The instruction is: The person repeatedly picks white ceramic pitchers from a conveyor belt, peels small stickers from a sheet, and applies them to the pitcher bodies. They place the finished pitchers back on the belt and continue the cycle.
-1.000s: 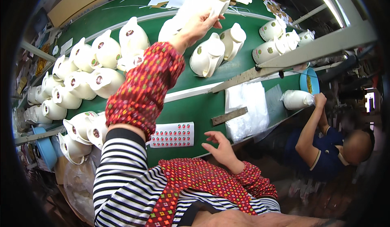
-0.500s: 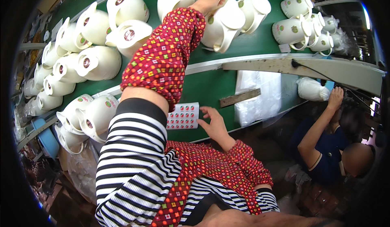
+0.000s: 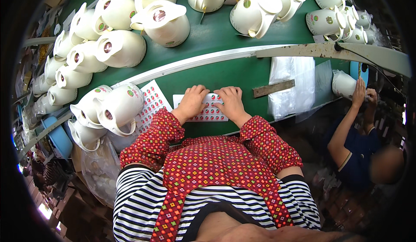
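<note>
A sheet of small red-and-green round stickers [image 3: 211, 113] lies on the green bench right in front of me. My left hand [image 3: 193, 102] grips its left part, fingers bent over the upper edge. At the other side my right hand [image 3: 232, 104] has curled fingers on the sheet's upper right. The thumbs point toward each other over the stickers. A second sticker sheet [image 3: 152, 98] lies to the left, partly under a cream jug [image 3: 122, 107] with a handle and printed marks. What the fingertips do beneath the sheet's edge is hidden.
Several cream jugs [image 3: 167, 27] stand on the green conveyor [image 3: 203, 38] beyond a metal rail [image 3: 182, 64]. Clear plastic bags [image 3: 292, 86] lie at right under a flat metal bar [image 3: 274, 88]. A co-worker [image 3: 362, 142] handles a wrapped jug at the far right.
My left hand has come back from the jugs on the conveyor to the sticker sheet. My right hand has closed on the sheet too. The view has shifted, and jugs sit differently in it.
</note>
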The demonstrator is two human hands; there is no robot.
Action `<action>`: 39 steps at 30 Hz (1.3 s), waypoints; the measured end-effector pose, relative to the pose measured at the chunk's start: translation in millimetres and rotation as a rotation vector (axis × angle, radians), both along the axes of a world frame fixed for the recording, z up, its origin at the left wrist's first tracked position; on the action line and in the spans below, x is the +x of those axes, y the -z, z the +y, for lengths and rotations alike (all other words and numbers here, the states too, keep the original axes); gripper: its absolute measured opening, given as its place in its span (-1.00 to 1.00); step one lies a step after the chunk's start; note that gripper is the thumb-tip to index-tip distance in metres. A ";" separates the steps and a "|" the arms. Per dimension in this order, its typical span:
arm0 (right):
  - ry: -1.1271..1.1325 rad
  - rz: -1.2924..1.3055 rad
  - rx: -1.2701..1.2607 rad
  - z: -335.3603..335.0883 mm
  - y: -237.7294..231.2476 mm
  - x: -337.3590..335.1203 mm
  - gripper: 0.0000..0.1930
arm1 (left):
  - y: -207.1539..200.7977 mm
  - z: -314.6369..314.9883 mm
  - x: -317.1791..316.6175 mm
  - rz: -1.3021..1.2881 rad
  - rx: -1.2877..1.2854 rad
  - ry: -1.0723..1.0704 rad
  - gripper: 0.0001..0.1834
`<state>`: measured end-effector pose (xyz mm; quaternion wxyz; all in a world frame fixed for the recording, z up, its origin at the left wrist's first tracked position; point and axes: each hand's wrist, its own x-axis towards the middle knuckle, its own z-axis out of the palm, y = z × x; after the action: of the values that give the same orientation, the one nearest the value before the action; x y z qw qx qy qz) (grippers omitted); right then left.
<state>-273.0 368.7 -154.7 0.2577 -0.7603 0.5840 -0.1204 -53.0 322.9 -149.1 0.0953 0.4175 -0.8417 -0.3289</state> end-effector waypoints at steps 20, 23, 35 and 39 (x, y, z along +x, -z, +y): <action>-0.148 -0.336 -0.415 10.5 -130.4 22.1 -0.84 | -107.5 17.2 23.9 0.232 0.253 -0.193 -0.80; 0.042 -0.487 -0.351 15.5 -158.8 26.4 -0.79 | -113.4 18.6 27.5 0.208 0.118 -0.169 -0.80; -0.109 -0.319 -0.467 7.9 -174.4 21.4 -0.44 | -145.2 18.5 28.5 0.199 0.197 -0.183 -0.74; 0.032 -0.465 -0.394 13.6 -186.6 21.4 -0.32 | -146.7 16.8 28.7 0.166 0.197 -0.200 -0.74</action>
<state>-251.5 382.3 31.9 0.2301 -0.7384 0.4865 -0.4062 -24.3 339.7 -2.3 0.1555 0.4779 -0.7487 -0.4322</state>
